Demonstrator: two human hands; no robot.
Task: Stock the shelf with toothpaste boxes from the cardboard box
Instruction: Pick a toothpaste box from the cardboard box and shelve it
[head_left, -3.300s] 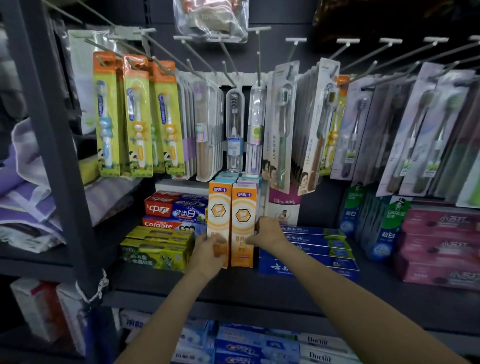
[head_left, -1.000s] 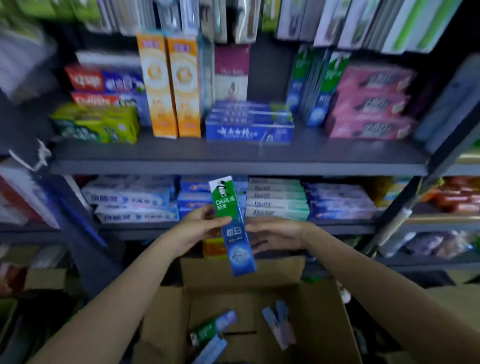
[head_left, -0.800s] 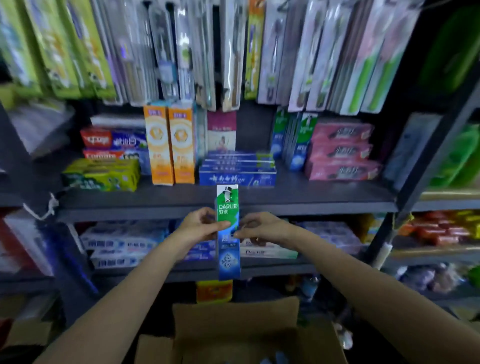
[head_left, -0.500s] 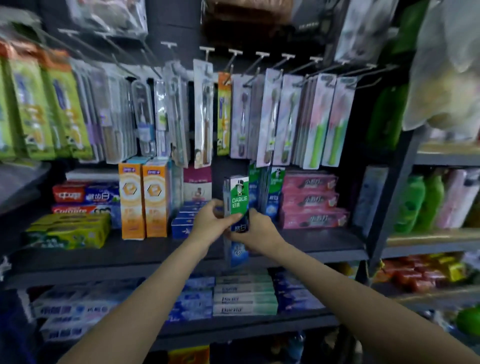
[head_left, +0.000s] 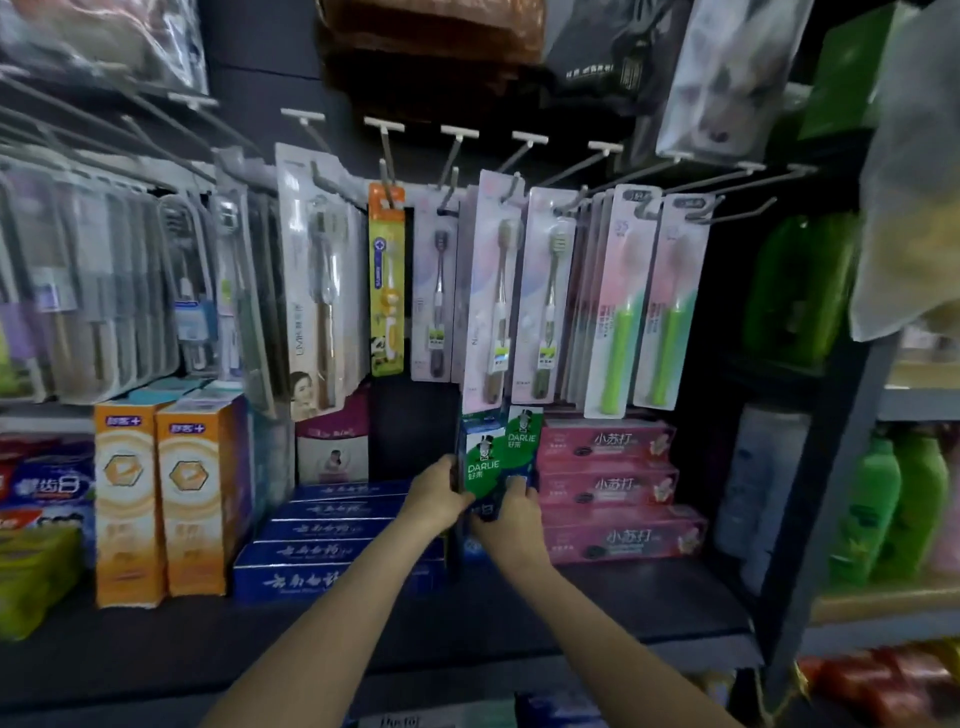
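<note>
Both hands hold a green Darlie box (head_left: 482, 457) upright at the shelf (head_left: 649, 603): the left hand (head_left: 434, 493) grips its left edge, the right hand (head_left: 511, 514) its lower front. A second Darlie box (head_left: 524, 436) stands just behind at 1 o'clock, pink boxes (head_left: 608, 483) stacked at 3 o'clock, blue boxes (head_left: 332, 535) at 9 o'clock.
</note>
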